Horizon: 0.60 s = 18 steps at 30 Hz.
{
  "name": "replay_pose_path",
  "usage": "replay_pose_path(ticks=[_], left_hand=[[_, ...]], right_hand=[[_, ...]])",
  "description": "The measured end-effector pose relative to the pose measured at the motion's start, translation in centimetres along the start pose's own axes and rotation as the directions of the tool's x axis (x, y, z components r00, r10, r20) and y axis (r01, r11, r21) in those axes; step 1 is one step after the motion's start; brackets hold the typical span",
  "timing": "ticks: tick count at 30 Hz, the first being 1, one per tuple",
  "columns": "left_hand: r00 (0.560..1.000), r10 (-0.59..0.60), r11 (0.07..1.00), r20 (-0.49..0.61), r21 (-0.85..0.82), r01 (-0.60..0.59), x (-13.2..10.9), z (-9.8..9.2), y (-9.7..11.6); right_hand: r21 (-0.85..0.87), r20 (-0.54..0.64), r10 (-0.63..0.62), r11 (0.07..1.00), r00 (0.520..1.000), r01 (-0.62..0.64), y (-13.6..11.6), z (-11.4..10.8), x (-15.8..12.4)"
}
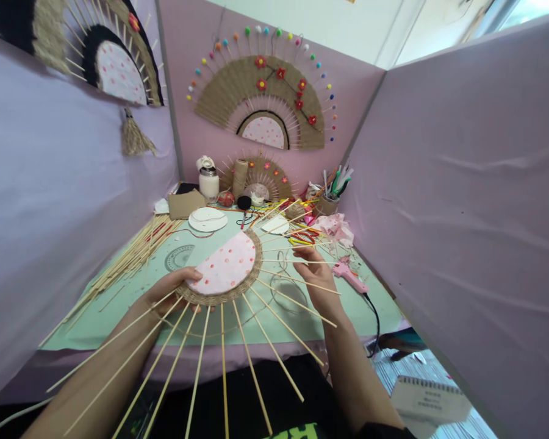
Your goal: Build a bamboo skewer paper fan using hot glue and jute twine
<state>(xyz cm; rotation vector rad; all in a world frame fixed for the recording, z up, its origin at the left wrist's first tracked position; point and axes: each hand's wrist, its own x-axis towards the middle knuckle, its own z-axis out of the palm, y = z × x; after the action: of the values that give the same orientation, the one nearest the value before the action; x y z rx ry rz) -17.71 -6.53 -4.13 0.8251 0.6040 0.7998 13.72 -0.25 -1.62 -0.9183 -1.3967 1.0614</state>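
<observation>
My left hand (pixel 176 285) grips a half-round fan (pixel 229 263) by its left corner, thumb on top and fingers beneath. Its centre is white with pink-red spots, edged by a woven twine band (pixel 219 297). Thin wooden sticks (pixel 224 366) radiate from the band toward me and to the right. My right hand (pixel 315 277) is among the right-hand sticks, fingers apart and slightly bent, and I see nothing clearly held in it. Loose twine (pixel 288 296) loops over the table beside it, and a strand crosses the lower sticks.
A pink glue gun (pixel 351 279) lies right, its black cord hanging over the edge. Bundled sticks (pixel 128 250) and a protractor (pixel 179 258) lie left. Behind are a white disc (pixel 207 219), a jar (pixel 209 183) and a tool pot (pixel 328 204). A decorated fan (pixel 229 79) hangs on the back panel.
</observation>
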Motion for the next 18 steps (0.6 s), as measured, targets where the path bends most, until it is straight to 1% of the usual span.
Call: replay_pose_path(ticks=[2,4,6,7,9,10,12,14,18], left_hand=[[1.0,0.013,1.0,0.016,0.024,-0.013,-0.1,0.3,0.0],[0.999,0.029,0.999,0.032,0.041,-0.03,-0.3,0.7,0.1],[0.998,0.046,0.998,0.051,0.047,-0.048,-0.4,1.0,0.1],[0.997,0.054,0.997,0.064,0.048,-0.057,-0.4,1.0,0.1],[0.994,0.069,0.997,0.085,0.041,-0.073,-0.5,0.9,0.1],[0.992,0.08,0.996,0.094,0.033,-0.083,-0.5,0.7,0.1],[0.989,0.095,0.995,0.117,0.019,-0.098,-0.6,0.4,-0.1],[0.984,0.117,0.993,0.137,0.01,-0.119,-0.6,0.1,-0.2],[0.973,0.176,0.984,0.152,-0.01,-0.177,-0.7,-0.3,-0.4]], right_hand=[[-0.076,0.147,-0.03,0.996,0.989,0.041,-0.4,0.1,0.0],[-0.103,0.264,-0.041,0.992,0.964,0.07,-0.7,0.3,-0.1],[-0.115,0.33,-0.02,0.991,0.944,0.061,-0.7,0.4,-0.2],[-0.124,0.343,0.005,0.991,0.939,0.04,-0.7,0.4,-0.3],[-0.136,0.319,0.059,0.991,0.946,-0.015,-0.5,0.3,-0.4],[-0.13,0.281,0.076,0.991,0.957,-0.04,-0.3,0.1,-0.4],[-0.095,0.181,0.081,0.993,0.98,-0.065,0.1,-0.4,-0.4],[-0.066,0.128,0.075,0.996,0.989,-0.067,0.5,-1.0,-0.5],[-0.094,0.158,0.111,0.991,0.981,-0.096,1.3,-2.1,-0.8]])
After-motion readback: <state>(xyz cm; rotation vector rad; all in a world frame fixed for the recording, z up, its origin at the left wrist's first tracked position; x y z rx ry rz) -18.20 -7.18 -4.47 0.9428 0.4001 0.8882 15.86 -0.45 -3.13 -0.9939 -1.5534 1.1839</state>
